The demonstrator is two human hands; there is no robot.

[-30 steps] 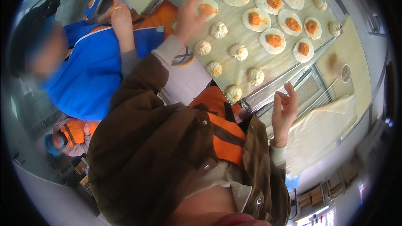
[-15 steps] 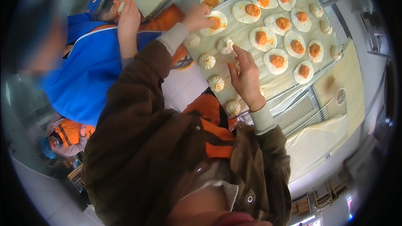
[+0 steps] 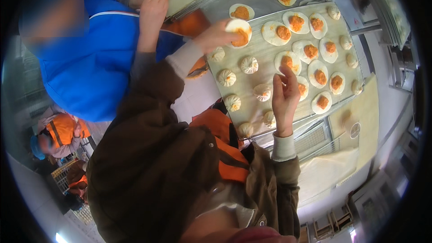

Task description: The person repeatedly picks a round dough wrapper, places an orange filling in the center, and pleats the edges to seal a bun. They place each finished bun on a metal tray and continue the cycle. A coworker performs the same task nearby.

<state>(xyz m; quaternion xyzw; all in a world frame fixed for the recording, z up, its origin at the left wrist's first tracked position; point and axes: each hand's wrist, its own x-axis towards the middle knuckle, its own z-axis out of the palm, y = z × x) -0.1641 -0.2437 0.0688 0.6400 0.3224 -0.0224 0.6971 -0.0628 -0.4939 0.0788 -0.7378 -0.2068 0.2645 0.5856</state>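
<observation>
Steel counter (image 3: 216,14) sits just past the lined tray (image 3: 245,83). Your left hand (image 3: 221,37) has its fingers at the edge of a filled wrapper (image 3: 238,28) by the tray's far-left corner, can't tell if they're pinching it. Your right hand (image 3: 286,99) is empty, thumb and fingers apart, over the tray. Pleated buns (image 3: 249,65) sit spaced out, probably so they don't stick; other wrappers (image 3: 276,33) lie flat, likely keeping the filling (image 3: 296,23) put.

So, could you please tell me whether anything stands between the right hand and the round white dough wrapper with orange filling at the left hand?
Nothing visible does: open space separates the right hand from that wrapper; a white pleated dough bun sits aside, on the pale rectangular tray.
</observation>
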